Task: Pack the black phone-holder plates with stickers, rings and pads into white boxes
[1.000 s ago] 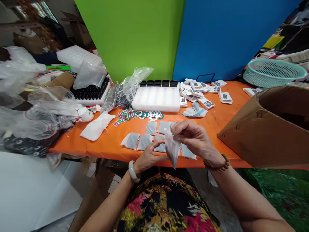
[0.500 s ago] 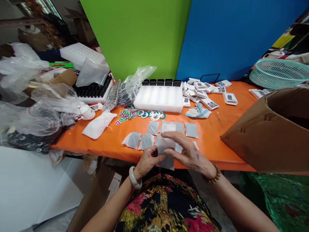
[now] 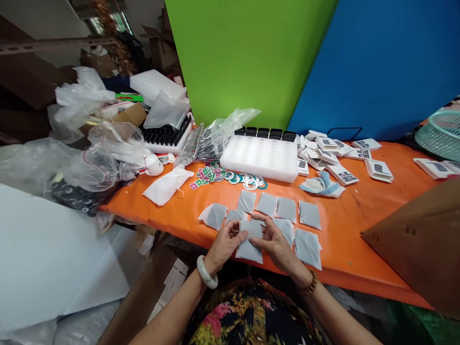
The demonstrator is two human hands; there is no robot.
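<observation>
My left hand (image 3: 224, 243) and my right hand (image 3: 276, 244) both pinch a small grey-white pouch (image 3: 249, 245) at the near edge of the orange table (image 3: 345, 239). The pouch lies nearly flat between my fingers. Several more grey pouches (image 3: 279, 209) are laid out in rows just beyond my hands, and one (image 3: 308, 248) lies right of my right hand. A pale bangle is on my left wrist, a bead bracelet on my right.
A white foam tray (image 3: 260, 157) with black pieces at its back sits mid-table, rings and coloured tags (image 3: 230, 176) before it. Small white boxes (image 3: 338, 155) lie at right, a cardboard box (image 3: 424, 239) nearer. Plastic bags (image 3: 89, 163) pile at left; a white pouch (image 3: 167, 184).
The pouch went from hanging upright between my hands to lying flat near the table edge. My hands dropped lower, and the view swung left.
</observation>
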